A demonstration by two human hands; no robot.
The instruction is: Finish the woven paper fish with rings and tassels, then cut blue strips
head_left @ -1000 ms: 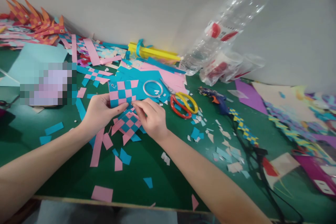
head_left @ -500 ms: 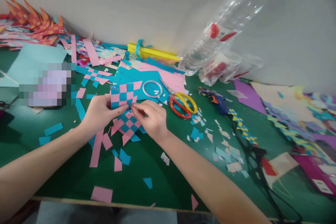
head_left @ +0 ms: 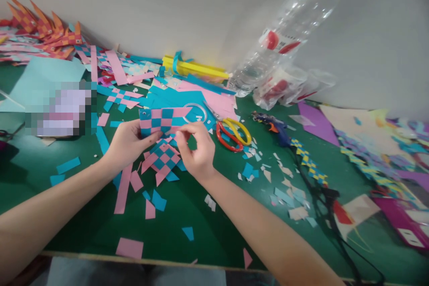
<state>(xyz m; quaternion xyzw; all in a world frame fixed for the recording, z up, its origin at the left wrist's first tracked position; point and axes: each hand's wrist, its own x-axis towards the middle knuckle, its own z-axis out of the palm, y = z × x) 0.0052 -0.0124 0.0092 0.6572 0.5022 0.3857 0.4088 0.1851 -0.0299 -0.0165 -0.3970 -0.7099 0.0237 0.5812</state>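
Observation:
A woven paper fish [head_left: 161, 120] in pink and blue checks, with a small eye at its upper left corner, is held upright above the table. My left hand [head_left: 129, 143] is closed on its left and lower edge, thumb in front. At the lower right, my right hand [head_left: 197, 147] pinches the end of a pink paper strip that comes from the weave; the fingertips partly hide it. Another pink strip sticks out freely at the upper right. Just below the hands lies a second pink-and-blue woven piece [head_left: 164, 159].
Scissors [head_left: 231, 134] with red and yellow handles lie right of my hands, beside a clear tape roll [head_left: 195, 113]. A plastic bottle [head_left: 278, 40] leans against the wall. Paper scraps [head_left: 291, 194] litter the green table [head_left: 221, 237]. A blurred-out phone-like object [head_left: 65, 109] is at left.
My right hand has moved slightly right, away from my left hand, and its fingers have curled. The upper pink strip now stretches out to the right of the fish.

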